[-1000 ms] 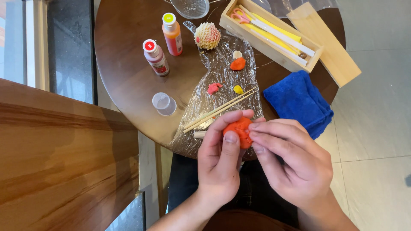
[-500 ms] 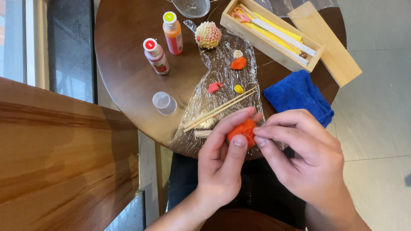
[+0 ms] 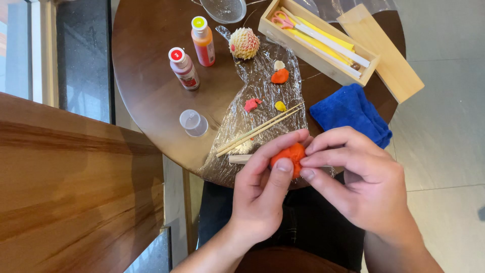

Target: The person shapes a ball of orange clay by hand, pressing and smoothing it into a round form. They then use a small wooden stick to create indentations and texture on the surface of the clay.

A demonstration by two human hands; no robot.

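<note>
My left hand [image 3: 262, 189] and my right hand [image 3: 361, 179] meet at the near edge of a round dark wooden table [image 3: 146, 81]. Between their fingertips sits a lump of orange clay [image 3: 289, 154]. The left thumb and forefinger pinch it from the left, and the right fingers press on it from the right. Just beyond the hands lies a sheet of clear plastic wrap [image 3: 262, 86] with thin wooden sticks [image 3: 260, 129], a short wooden dowel [image 3: 240, 158] and small bits of orange [image 3: 279, 76], pink [image 3: 251, 104], yellow [image 3: 280, 106] and white clay [image 3: 278, 65].
A scaly cream clay ball [image 3: 244, 43] sits at the wrap's far end. Two paint bottles [image 3: 203, 34] [image 3: 184, 69] and a small clear cup [image 3: 193, 123] stand to the left. A blue cloth [image 3: 351, 114], a wooden tool box [image 3: 316, 40] and its lid [image 3: 380, 50] lie right. A wooden bench [image 3: 70, 192] is beside me.
My right hand has shifted its fingers around the orange clay, and the lump has been turned and squeezed between both hands. The things on the table have not moved.
</note>
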